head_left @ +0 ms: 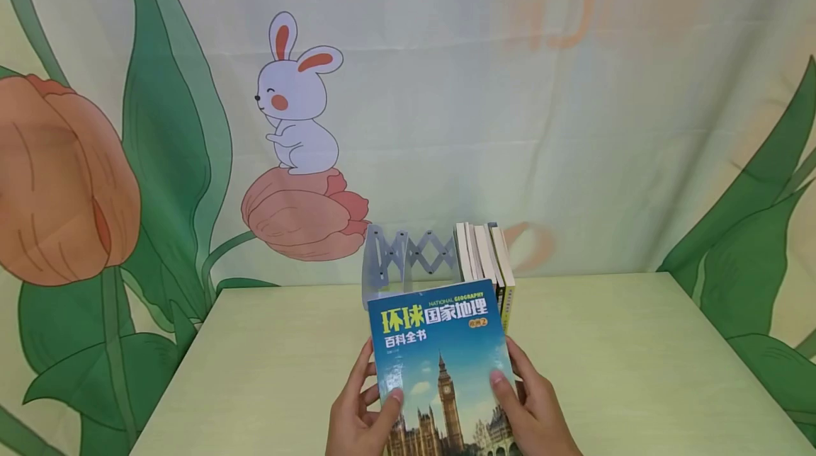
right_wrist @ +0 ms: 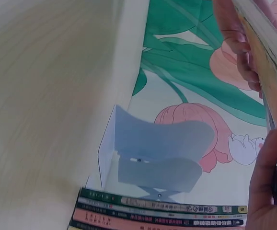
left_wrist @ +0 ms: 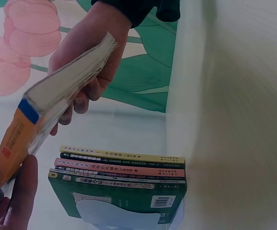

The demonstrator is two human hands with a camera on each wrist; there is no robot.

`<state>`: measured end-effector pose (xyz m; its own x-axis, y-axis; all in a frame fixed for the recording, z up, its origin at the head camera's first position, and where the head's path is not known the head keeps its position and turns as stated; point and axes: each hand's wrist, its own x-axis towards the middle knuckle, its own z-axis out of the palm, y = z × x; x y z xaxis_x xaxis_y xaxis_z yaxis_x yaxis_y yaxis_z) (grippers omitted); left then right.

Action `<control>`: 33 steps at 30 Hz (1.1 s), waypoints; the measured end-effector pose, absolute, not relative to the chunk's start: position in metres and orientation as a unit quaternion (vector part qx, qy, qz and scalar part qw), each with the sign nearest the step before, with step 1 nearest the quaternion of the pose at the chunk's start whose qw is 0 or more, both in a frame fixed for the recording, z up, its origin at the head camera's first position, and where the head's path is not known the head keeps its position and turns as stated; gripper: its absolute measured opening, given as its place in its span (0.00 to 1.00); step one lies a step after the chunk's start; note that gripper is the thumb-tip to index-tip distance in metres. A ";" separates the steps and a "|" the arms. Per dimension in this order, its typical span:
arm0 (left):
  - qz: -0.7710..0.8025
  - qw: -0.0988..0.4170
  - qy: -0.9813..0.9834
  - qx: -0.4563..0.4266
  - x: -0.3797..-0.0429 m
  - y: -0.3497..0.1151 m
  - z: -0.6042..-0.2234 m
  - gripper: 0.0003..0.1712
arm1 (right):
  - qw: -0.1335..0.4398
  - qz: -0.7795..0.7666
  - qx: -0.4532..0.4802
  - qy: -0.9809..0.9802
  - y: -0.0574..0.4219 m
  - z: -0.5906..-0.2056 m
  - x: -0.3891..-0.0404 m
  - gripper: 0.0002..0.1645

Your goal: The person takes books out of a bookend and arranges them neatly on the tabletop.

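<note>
Just beyond a person's hands, an expandable rack (head_left: 417,254) stands on the surface (head_left: 255,364), with a row of slim books (head_left: 486,258) packed upright at its right end in the head view. Held in front of the rack and apart from it, a thick book (head_left: 446,357) sits between the left hand (head_left: 365,410) and the right hand (head_left: 538,406), each gripping one side edge with the thumb pressed on the cover and fingers curled behind. The glossy blue cover shows a clock tower; the wrist views reveal an orange spine and pale, layered pages. Gray-blue curved panels joined by a crisscross lattice form the rack, before a tulip-and-rabbit cloth (head_left: 408,123) with soft creases.
</note>
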<state>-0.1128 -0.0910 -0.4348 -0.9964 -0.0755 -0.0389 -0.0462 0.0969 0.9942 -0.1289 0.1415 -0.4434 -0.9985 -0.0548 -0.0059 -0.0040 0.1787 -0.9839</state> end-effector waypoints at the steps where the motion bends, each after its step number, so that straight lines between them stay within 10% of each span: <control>1: -0.672 0.010 -0.739 0.042 -0.113 -0.091 -0.435 0.45 | 0.023 -0.633 -0.017 0.773 0.142 -0.443 -0.129 0.38; 33: -0.672 -0.030 -0.739 0.032 -0.118 -0.097 -0.451 0.44 | 0.074 -0.591 0.006 0.803 0.157 -0.450 -0.126 0.45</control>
<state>-0.1176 -0.0969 -0.4515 -0.9961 -0.0075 -0.0874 -0.0878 0.0955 0.9916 -0.1265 0.1566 -0.4498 -0.9890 -0.0781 -0.1259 0.0969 0.3016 -0.9485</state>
